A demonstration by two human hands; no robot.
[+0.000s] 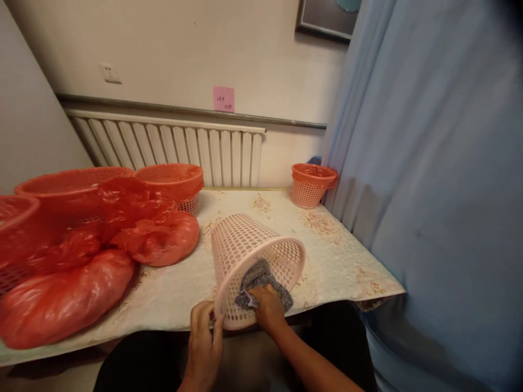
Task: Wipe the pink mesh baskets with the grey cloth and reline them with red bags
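The flower-patterned bench (347, 261) carries a pale pink basket (241, 237) lying on its side at the near edge, mouth toward the person. Its holed, seemingly plastic wall looks light, springy and perhaps slippery; the thicker rim (303, 255) seems the surest hold. The left hand (202, 335) pinches that rim; inside, the right hand (268, 309) grips a soft, crumpled grey cloth (261, 272).

Radiator (171, 144): white, along wall.
Note (224, 99): pink, above radiator.
Socket (110, 73): above radiator's left part.
Frame (322, 24): above and right of radiator.
Curtain (433, 163): blue, right of radiator.
Bags (69, 302): red, front-left of radiator.
Lined bin (307, 193): right of radiator.
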